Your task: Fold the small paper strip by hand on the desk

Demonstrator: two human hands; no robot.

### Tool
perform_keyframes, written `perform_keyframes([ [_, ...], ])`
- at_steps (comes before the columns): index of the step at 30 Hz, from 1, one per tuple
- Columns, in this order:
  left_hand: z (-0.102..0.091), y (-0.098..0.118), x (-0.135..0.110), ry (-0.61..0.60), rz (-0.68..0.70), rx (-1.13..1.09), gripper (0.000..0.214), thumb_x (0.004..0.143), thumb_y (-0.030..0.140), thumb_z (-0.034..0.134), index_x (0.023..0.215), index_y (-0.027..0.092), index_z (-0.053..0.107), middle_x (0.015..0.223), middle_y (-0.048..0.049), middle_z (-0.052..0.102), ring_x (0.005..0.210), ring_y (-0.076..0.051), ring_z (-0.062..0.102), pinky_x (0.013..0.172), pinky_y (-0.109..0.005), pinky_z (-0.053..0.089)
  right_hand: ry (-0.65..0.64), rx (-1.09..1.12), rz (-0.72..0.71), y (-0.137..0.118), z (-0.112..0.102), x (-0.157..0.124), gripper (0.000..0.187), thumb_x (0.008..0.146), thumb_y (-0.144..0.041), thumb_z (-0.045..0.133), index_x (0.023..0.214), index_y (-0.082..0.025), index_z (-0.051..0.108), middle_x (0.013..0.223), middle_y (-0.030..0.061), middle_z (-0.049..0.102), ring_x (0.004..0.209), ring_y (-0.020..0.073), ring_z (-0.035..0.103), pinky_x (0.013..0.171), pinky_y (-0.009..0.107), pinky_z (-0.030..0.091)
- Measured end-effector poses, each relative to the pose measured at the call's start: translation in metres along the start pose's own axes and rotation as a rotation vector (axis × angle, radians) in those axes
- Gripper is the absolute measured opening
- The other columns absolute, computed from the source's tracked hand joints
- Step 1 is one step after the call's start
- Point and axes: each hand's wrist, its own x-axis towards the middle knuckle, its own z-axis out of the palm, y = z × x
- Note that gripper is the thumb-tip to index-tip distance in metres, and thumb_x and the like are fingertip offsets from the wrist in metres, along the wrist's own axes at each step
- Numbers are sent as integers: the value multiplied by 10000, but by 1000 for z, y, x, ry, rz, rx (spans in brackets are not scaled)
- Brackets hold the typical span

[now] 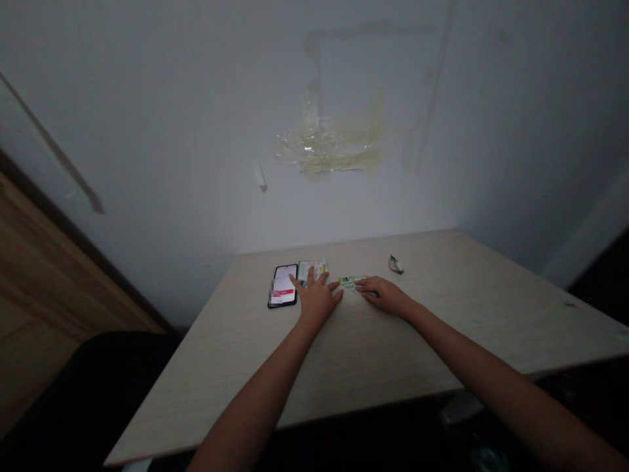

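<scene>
My left hand [318, 300] is spread over the table, its fingers apart. Its fingertips reach the near edge of a printed green-and-white sheet or packet [318, 263], partly covered by them. A smaller flat piece of green, yellow and white printed paper [347, 283] lies between my two hands. The fingers of my right hand [386, 296] are bent together at that paper's right end and hide part of it. A phone [284, 288] with a lit screen lies left of the sheet, and my left thumb comes close to its right edge.
A small crumpled wrapper [395, 265] lies behind my right hand. The pale wooden table [236, 367] stands against a grey wall [196, 131] with yellowed tape [339, 154] on it. A dark chair-like shape [98, 387] and wooden panel [44, 262] are at the left.
</scene>
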Motion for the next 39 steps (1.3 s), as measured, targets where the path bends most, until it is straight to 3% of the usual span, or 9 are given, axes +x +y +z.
perform_keyframes([
  [10,3,-3,-2,20,22,-14,324,881,546,511,1127,432,689,1350,-6,591,1399,-384,272,1050,-764,-113,4,20,6,1,0,-1,306,884,-224,567,1158,-271,693,1250,54,665,1164,232,612,1048,465,456],
  [19,4,-2,-2,-44,55,-69,337,905,476,509,1203,391,644,1337,-19,605,1374,-375,319,1045,-798,-59,8,40,8,1,-1,-1,308,876,-213,567,1152,-264,696,1242,64,669,1155,229,618,1035,462,465],
  [28,6,-1,-3,-44,188,-128,295,943,371,463,1155,344,667,1217,-9,688,1355,-326,375,1060,-772,-123,9,9,18,2,1,-2,312,890,-240,556,1173,-263,686,1247,51,668,1164,230,610,1050,448,459],
  [39,3,-1,0,-85,204,-106,292,935,404,468,1161,357,647,1224,3,681,1359,-373,352,1019,-826,-37,8,-2,6,7,5,-2,317,881,-233,563,1173,-255,685,1251,57,665,1173,233,602,1053,448,455],
])
